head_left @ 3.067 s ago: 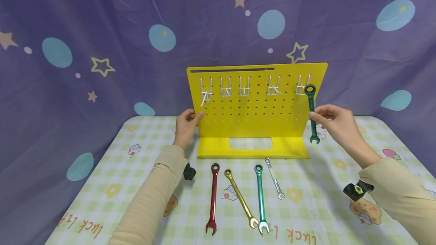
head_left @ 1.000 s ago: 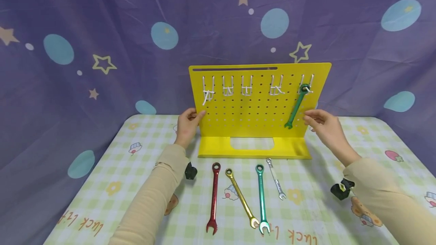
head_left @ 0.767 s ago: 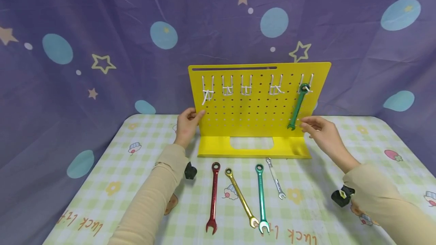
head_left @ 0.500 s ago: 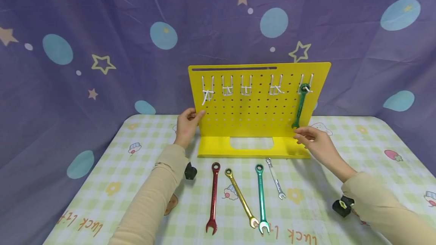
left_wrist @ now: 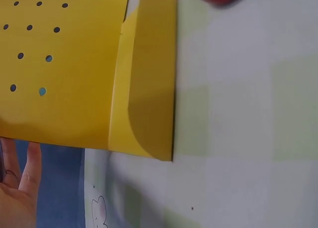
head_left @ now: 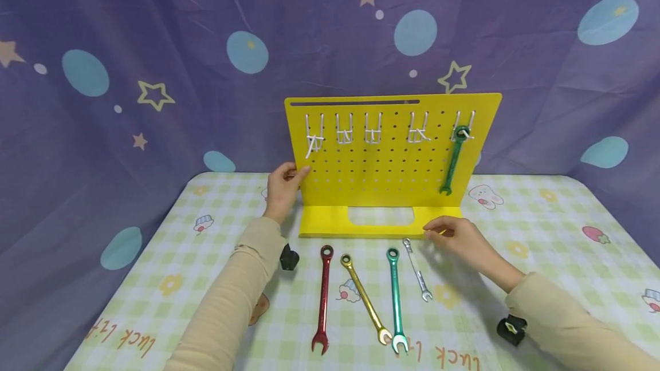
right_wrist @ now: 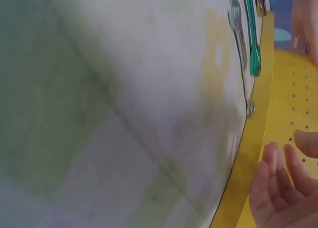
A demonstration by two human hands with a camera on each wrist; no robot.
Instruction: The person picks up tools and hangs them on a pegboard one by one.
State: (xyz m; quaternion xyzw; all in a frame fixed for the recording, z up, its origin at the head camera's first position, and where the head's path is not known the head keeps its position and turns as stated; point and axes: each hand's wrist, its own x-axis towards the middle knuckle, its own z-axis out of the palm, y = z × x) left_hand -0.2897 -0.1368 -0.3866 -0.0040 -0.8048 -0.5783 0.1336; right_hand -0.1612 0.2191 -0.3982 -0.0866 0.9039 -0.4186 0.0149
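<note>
In the head view, a yellow pegboard [head_left: 381, 185] stands upright on the table. My left hand [head_left: 282, 190] pinches its left edge, thumb in front and fingers behind. A dark green combination wrench [head_left: 452, 165] hangs by its ring end from the rightmost white hook [head_left: 458, 120]. My right hand [head_left: 464, 242] is over the board's front right base, fingers loosely bent, holding nothing. Just left of it lies a small silver wrench [head_left: 417, 271]. Teal [head_left: 396, 299], gold [head_left: 365, 296] and red [head_left: 323, 299] wrenches lie further left. The right wrist view shows the right hand's spread fingers [right_wrist: 273, 173].
Several more white hooks [head_left: 372, 130] are fixed in a row along the pegboard's upper part. A green-and-white checked cloth [head_left: 206, 279] covers the table. Behind hangs a purple curtain [head_left: 319, 22] with stars and blue shapes.
The dark green wrench, earlier in my right hand, now hangs on the rightmost hook, its swing settled nearer upright. My empty right hand has moved down and left. The left hand stays put.
</note>
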